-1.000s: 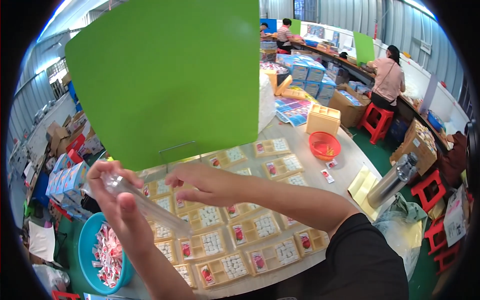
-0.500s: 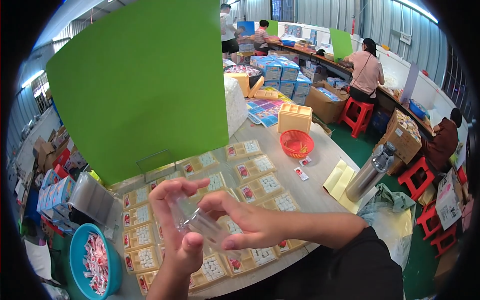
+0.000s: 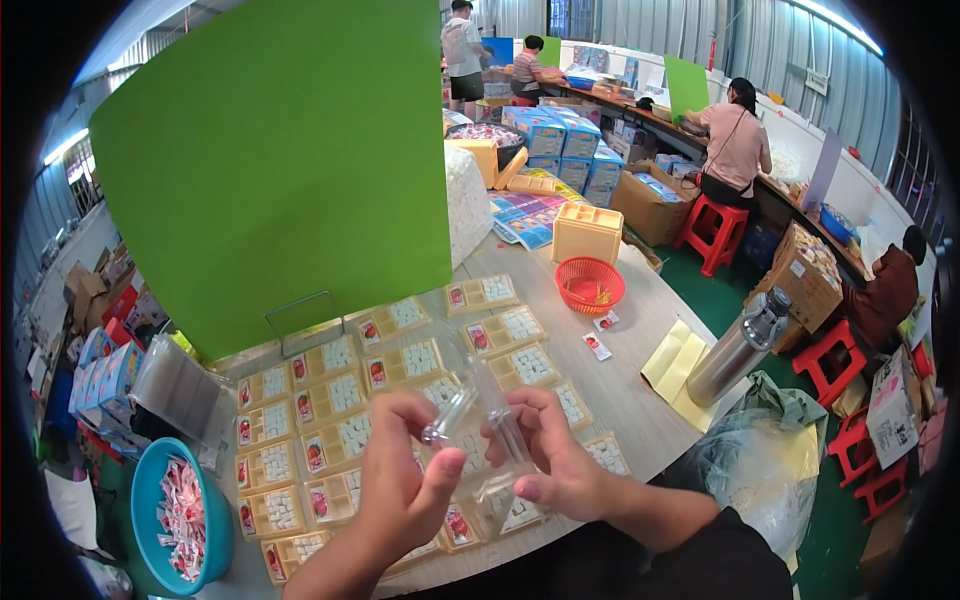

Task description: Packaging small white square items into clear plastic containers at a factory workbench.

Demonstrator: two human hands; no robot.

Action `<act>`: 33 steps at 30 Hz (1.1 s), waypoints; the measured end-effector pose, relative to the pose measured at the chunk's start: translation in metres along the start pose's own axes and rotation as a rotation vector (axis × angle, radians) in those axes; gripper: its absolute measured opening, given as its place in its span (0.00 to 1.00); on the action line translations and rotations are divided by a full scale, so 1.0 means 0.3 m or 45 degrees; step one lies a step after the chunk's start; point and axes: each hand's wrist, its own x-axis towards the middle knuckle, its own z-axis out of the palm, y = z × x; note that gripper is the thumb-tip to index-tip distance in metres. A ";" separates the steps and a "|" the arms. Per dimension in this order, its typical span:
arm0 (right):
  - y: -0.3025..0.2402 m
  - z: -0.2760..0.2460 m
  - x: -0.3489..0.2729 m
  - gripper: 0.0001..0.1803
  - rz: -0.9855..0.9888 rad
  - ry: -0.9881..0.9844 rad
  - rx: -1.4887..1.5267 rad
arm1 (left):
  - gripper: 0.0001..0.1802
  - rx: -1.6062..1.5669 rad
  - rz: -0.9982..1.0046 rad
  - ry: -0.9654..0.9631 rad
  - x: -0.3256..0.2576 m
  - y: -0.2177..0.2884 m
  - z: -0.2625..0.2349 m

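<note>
My left hand [image 3: 405, 478] and my right hand [image 3: 555, 455] together hold a clear plastic tray lid [image 3: 478, 420] just above the table, fingers pinching its edges from both sides. Under and around the hands lie several yellow compartment trays [image 3: 400, 365] filled with small white pieces and a red-printed packet each, set out in rows on the wooden table [image 3: 640, 400].
A tall green board [image 3: 280, 170] stands behind the trays. A stack of clear lids [image 3: 185, 390] and a blue basin of red packets [image 3: 180, 515] sit at left. A red basket [image 3: 590, 285], yellow box [image 3: 587, 232], steel flask [image 3: 740, 345] and plastic bag [image 3: 750, 460] lie right. Other people work at far benches.
My hands have come down from the left and drawn together near the table's front edge. The clear lid, held up at left before, is now gripped by both hands over the trays.
</note>
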 end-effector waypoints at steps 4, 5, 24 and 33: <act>0.033 0.026 -0.041 0.53 -0.039 0.139 -0.136 | 0.15 0.058 0.054 -0.231 -0.003 0.056 0.024; 0.039 0.033 -0.049 0.53 -0.048 0.143 -0.119 | 0.14 0.062 0.172 -0.171 -0.003 0.048 0.044; 0.059 0.040 -0.026 0.54 -0.201 -0.410 -0.006 | 0.16 -0.600 -0.238 -0.223 -0.297 -0.074 0.043; 0.032 0.036 -0.030 0.56 -0.072 -0.450 -0.062 | 0.14 -0.897 0.128 -0.032 -0.299 -0.129 0.142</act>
